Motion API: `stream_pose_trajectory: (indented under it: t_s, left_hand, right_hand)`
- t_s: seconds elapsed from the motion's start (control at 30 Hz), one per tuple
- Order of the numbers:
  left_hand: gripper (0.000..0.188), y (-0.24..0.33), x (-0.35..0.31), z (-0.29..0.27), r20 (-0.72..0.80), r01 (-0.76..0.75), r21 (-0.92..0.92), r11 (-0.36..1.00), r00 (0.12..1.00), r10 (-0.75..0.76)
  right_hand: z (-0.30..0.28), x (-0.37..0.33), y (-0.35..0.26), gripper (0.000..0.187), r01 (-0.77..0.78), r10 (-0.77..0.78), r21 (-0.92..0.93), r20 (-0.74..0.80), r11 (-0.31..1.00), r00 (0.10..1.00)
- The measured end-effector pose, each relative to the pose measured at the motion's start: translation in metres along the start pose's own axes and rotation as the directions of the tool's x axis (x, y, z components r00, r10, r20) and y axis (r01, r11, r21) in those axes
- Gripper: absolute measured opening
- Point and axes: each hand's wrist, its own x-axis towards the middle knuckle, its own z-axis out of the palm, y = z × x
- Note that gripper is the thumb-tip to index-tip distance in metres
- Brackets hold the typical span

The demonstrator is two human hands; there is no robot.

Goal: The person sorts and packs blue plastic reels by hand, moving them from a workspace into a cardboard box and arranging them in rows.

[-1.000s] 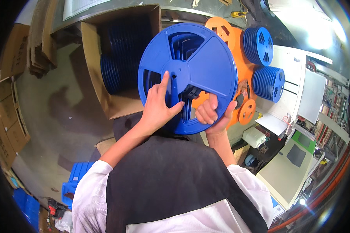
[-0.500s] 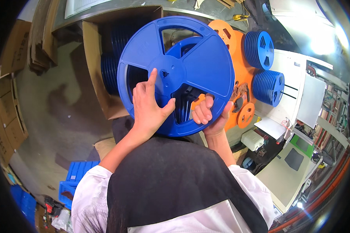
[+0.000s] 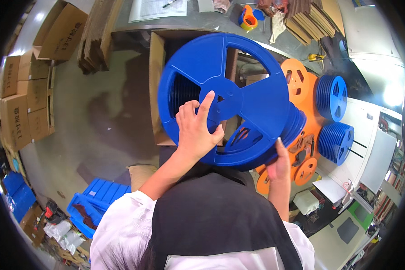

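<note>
A large blue plastic reel [image 3: 263, 105] with three cut-out windows faces me in front of my chest. My left hand [image 3: 194, 130] lies against its face, index fingertip by the centre hole, thumb spread away and the other fingers bent. At the lower right rim is my right hand [image 3: 279, 165], its thumb on the edge and its fingers out of sight behind. More blue reels [image 3: 297, 123] show behind this one on the right. Through its left window, dark stacked discs [image 3: 184, 96] appear, in or over the open cardboard box [image 3: 156, 90].
Right of the reel stands an orange surface with round orange discs [image 3: 294, 76] and two blue reel stacks [image 3: 332, 98] on rods. A grey worktable [image 3: 198, 20] at the far side bears paper, a tape roll [image 3: 247, 19] and flat cardboard. Blue crates [image 3: 99, 195] sit lower left.
The reel now sits further right in view and is turned, its windows shifted. My right hand has gone from the lower window to the outer rim. My left stays by the hub.
</note>
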Motion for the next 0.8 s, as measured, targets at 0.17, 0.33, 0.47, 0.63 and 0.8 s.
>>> stream_pose_trajectory:
  t_s: [0.17,0.33,0.47,0.63,0.8]
  left_hand:
    - [0.066,-0.042,-0.007,-0.028,0.51,0.532,-0.845,0.056,0.833,-0.213]
    - [0.066,-0.059,-0.03,-0.04,0.559,0.355,-0.557,-0.75,0.829,-0.023]
    - [0.068,-0.069,-0.041,-0.037,0.51,0.352,-0.528,-0.773,0.859,0.043]
    - [0.067,-0.074,-0.043,-0.034,0.523,0.334,-0.515,-0.789,0.852,0.019]
    - [0.067,-0.079,-0.046,-0.031,0.518,0.34,-0.51,-0.79,0.855,0.034]
  right_hand:
    - [-0.001,-0.001,-0.042,0.037,-0.045,0.062,0.104,-0.169,0.994,0.984]
    - [-0.028,0.004,-0.022,0.045,0.03,-0.007,0.276,-0.081,0.961,0.997]
    - [-0.024,0.001,-0.016,0.05,-0.003,0.029,0.305,-0.08,0.952,0.996]
    - [-0.013,-0.002,-0.012,0.057,-0.005,0.026,0.237,-0.088,0.972,0.996]
    - [-0.017,-0.001,-0.007,0.056,0.023,-0.016,0.181,-0.039,0.983,0.999]
